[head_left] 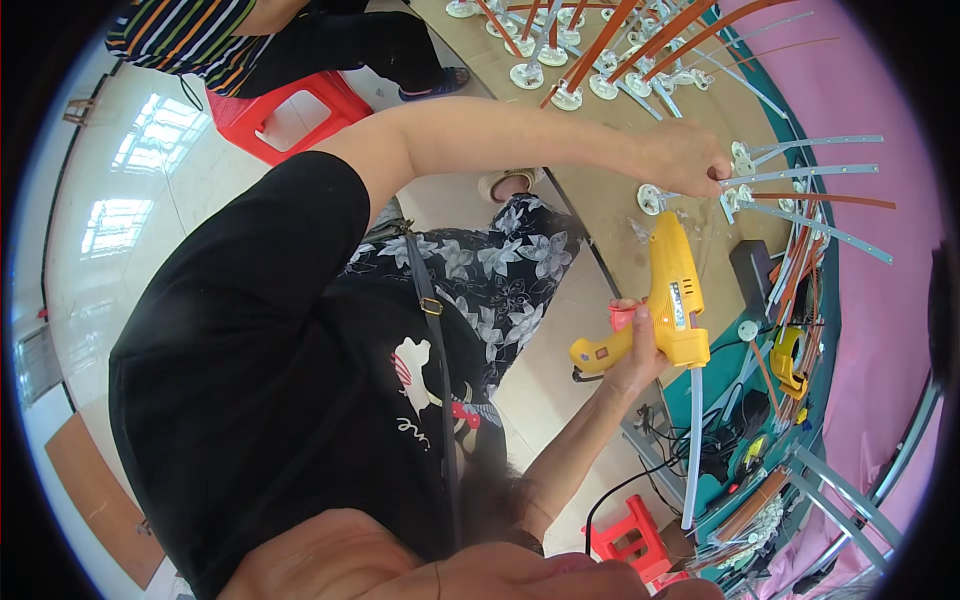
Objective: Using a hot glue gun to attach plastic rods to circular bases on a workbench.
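The right hand [640, 345] is closed around the grip of a yellow glue gun [672, 290], just over the near edge of the worktop [610, 200]; a long pale glue stick [693, 440] comes out of the gun's back end. The left hand [690, 155] reaches further in over the worktop and pinches the end of a thin grey strip [800, 175], beside a small white round base [650, 198]. More strips, grey and brown, lie side by side toward the far edge, and many white bases crowd one end. Between the two hands the worktop surface is bare. A red stool [290, 110] stands on the floor, well apart.
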`<action>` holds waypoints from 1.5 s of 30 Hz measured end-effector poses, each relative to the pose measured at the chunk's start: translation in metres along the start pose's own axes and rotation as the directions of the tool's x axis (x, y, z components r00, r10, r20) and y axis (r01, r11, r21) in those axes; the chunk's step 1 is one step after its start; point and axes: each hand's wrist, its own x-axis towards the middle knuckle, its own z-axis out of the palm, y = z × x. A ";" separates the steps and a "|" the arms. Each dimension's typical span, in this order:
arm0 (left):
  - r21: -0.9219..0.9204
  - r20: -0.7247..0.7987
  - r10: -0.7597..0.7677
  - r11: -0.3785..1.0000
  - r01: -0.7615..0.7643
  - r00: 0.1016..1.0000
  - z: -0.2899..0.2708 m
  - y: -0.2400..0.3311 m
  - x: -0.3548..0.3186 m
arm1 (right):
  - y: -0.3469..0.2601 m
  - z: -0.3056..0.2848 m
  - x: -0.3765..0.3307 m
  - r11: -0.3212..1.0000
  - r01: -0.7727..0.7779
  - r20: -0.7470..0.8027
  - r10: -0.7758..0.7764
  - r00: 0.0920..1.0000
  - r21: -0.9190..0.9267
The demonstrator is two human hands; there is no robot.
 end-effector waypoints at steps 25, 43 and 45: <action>-0.004 0.082 -0.052 0.999 0.052 0.995 0.002 0.005 0.001 | -0.025 0.009 0.003 0.988 -0.091 -0.059 0.084 0.995 -0.124; -0.028 -0.031 0.018 0.999 -0.019 0.999 -0.001 -0.004 -0.006 | -0.023 0.025 0.006 0.986 -0.039 -0.062 0.030 0.998 -0.164; -0.042 -0.027 0.015 0.999 -0.016 1.000 0.000 -0.006 -0.007 | -0.025 0.026 0.007 0.985 -0.051 -0.070 0.040 0.997 -0.167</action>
